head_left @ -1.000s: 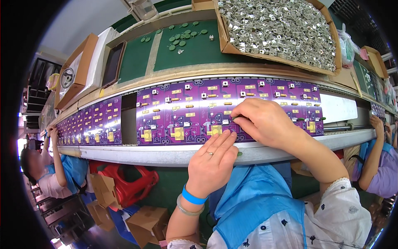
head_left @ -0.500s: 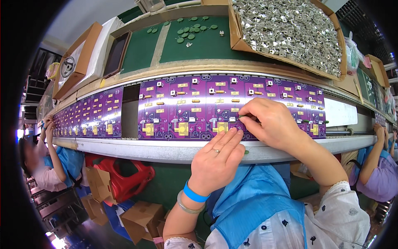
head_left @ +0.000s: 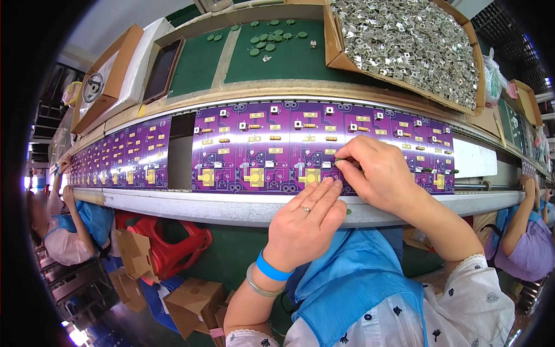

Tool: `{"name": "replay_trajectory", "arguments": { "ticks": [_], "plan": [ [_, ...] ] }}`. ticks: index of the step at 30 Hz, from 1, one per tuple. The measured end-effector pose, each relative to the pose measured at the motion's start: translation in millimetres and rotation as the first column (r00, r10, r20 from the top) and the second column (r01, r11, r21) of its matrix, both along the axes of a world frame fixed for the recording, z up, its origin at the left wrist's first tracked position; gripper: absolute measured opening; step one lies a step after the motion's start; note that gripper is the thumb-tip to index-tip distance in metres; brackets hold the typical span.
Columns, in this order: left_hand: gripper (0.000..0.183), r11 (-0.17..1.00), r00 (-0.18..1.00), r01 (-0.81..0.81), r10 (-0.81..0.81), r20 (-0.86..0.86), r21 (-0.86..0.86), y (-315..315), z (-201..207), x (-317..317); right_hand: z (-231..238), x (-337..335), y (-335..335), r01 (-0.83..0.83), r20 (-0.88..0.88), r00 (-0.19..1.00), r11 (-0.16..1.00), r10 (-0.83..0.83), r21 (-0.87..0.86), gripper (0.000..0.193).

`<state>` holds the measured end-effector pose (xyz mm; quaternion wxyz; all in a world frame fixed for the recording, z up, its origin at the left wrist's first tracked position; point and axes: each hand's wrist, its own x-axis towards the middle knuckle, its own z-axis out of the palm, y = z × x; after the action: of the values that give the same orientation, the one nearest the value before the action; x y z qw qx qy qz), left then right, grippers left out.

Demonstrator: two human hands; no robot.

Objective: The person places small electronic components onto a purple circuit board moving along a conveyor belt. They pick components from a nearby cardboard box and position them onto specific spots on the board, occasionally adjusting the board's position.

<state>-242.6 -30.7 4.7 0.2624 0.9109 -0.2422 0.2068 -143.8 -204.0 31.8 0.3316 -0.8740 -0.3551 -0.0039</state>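
My right hand (head_left: pixel 373 170) is closed in a pinch over the purple circuit board (head_left: pixel 289 151). A small dark green disc component (head_left: pixel 337 161) shows at its fingertips, mostly hidden. My left hand (head_left: pixel 306 217) lies with fingers stretched out, tips at the board's near edge just left of the right hand. Beside its thumb a green disc (head_left: pixel 348 211) shows at the metal rail (head_left: pixel 231 207); I cannot tell whether the hand touches it. The board carries white square parts, striped resistors and gold pads. Toward its right end a green disc component (head_left: pixel 426 170) stands on it.
Beyond the board, several green discs (head_left: pixel 270 38) lie on a green surface. A carton of small metal parts (head_left: pixel 404 46) stands at the far right. Another purple board (head_left: pixel 130 156) is on the line to the left. Co-workers' hands (head_left: pixel 68 195) (head_left: pixel 527 185) work at both ends.
My hands keep nearly the same pose at the same spot on the board. The view has shifted slightly. At the far left, the co-worker's hands have moved apart.
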Motion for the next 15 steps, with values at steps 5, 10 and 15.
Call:
{"name": "replay_trajectory", "arguments": {
  "ticks": [5, 10, 15],
  "plan": [
    [0.006, 1.000, 1.000, -0.002, 0.002, 0.003, 0.004, -0.2, -0.7, -0.3, 0.4, -0.1, 1.6, 0.012, 0.015, 1.000, 1.000, -0.012, 0.008, 0.010],
    [0.006, 1.000, 1.000, -0.002, 0.002, 0.002, 0.001, 0.6, -2.0, -1.0, 0.1, -1.5, 5.0, -0.012, 0.087, 0.996, 0.997, 0.019, -0.079, 0.012],
    [0.008, 1.000, 1.000, -0.009, 0.009, 0.012, -0.009, 0.8, -1.1, -0.2, 0.2, -2.7, 5.1, -0.028, 0.145, 0.988, 0.990, 0.047, -0.136, 0.013]
  ]
}}
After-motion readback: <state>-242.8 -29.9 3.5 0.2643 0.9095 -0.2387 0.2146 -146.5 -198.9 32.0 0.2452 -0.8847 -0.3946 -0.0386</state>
